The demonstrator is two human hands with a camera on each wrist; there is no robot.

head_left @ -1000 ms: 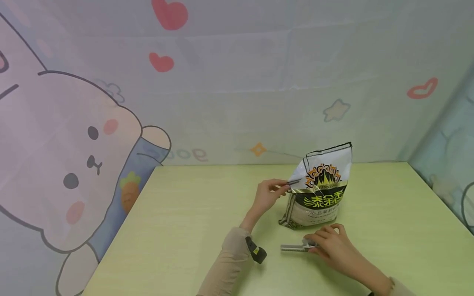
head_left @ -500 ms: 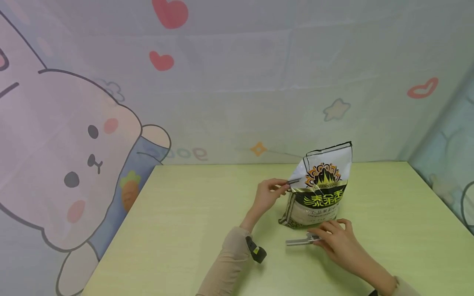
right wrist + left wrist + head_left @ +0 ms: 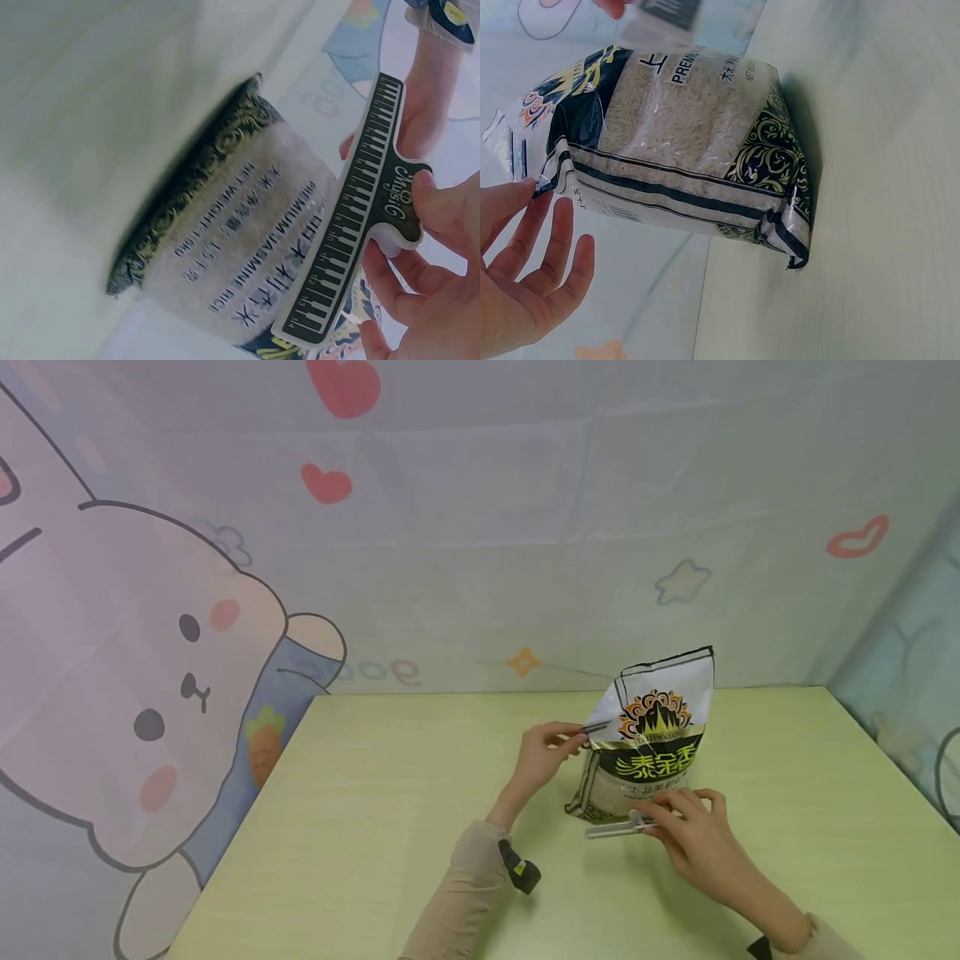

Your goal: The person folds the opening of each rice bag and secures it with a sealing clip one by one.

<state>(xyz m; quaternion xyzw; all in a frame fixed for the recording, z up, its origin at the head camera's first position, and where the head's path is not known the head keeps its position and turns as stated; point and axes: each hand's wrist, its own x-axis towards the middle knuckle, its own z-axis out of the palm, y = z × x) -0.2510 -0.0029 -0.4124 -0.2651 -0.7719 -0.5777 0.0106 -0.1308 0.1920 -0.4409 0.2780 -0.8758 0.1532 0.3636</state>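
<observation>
A bag of jasmine rice stands upright on the table, its white top leaning to the right. At the bag's left side, my left hand pinches the edge of the upper part between thumb and index finger, and the other fingers are spread in the left wrist view. My right hand pinches the tab of a long clip with a piano-key print, held in front of the bag's lower part. The clip's jaws look closed. In the left wrist view the clip is blurred and partly out of frame.
The pale green-yellow tabletop extends to the left and right of the bag. Behind it hangs a cloth backdrop printed with a rabbit, hearts and stars. A dark wrist camera sits on the left forearm.
My right hand has raised the clip from low over the table and brought it slightly right and nearer the bag. The left hand and bag have stayed in place.
</observation>
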